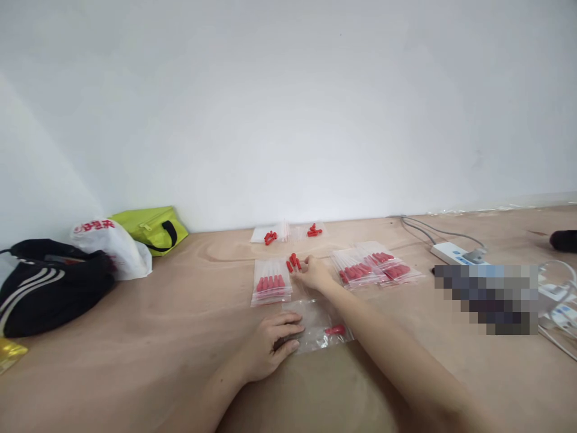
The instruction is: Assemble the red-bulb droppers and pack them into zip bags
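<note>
My left hand [276, 344] lies on the left side of a clear zip bag [311, 313], fingers stretched out and holding nothing. Inside that bag, toward its right end, is a red bulb-ended piece [335, 330]. My right arm crosses over the bag's right edge. Beyond it, the fingertips of my right hand [313, 274] close at a small pile of loose red pieces [294, 261]; the exact grip is partly hidden. Left of the pile lies a filled bag [272, 285] with several red pieces in a row. More filled bags [360, 267] overlap to the right of my hand.
By the wall sit a stack of bags [259, 235] with red pieces [270, 238] and another red pile [314, 230]. At left are a black bag [58, 294], a white plastic bag [112, 252] and a lime-green bag [153, 228]. A power strip [451, 254] with cables stands right, near a blurred-out object.
</note>
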Available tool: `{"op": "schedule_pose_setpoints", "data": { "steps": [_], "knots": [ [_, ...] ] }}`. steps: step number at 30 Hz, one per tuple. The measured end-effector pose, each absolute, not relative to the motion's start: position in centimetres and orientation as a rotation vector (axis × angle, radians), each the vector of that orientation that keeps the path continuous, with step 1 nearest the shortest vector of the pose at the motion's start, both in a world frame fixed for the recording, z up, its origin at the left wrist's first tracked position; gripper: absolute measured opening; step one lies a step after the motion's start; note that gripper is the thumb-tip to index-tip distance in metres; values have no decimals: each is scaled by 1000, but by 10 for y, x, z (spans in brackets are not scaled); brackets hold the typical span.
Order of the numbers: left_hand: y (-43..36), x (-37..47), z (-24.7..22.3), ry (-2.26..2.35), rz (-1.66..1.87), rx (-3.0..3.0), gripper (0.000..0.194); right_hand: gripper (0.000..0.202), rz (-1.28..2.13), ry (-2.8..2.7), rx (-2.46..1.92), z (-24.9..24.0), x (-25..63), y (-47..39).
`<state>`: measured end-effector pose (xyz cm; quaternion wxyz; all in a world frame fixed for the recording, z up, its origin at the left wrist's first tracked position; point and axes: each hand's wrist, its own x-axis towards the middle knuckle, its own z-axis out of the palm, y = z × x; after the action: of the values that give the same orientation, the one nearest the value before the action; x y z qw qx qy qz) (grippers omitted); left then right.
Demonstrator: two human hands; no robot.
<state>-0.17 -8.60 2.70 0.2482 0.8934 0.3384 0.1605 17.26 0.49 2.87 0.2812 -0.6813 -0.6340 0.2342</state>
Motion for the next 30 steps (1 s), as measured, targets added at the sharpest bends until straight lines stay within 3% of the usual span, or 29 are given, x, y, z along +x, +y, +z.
{"op": "schedule_pose_setpoints", "data": {
  "steps": [8, 19, 22, 26, 30],
  "knots": [
    [-87, -2, 29, 931, 430, 2422, 28, 8, 642, -1725, -1826, 31, 182, 2],
    [-84, -2, 27, 953, 433, 2434, 28, 11, 547, -1639, -1898, 27, 224, -21],
    [-84, -3, 28, 951, 426, 2442, 28, 20, 523, -1609, -1876, 28, 228, -26],
    [-85, -3, 29, 946, 426, 2441, 29, 49, 528, -1556, -1762, 27, 241, -40],
    [-85, -3, 30, 957, 423, 2432, 29, 73, 782, -1316, -1471, 16, 259, -66]
  ]
}}
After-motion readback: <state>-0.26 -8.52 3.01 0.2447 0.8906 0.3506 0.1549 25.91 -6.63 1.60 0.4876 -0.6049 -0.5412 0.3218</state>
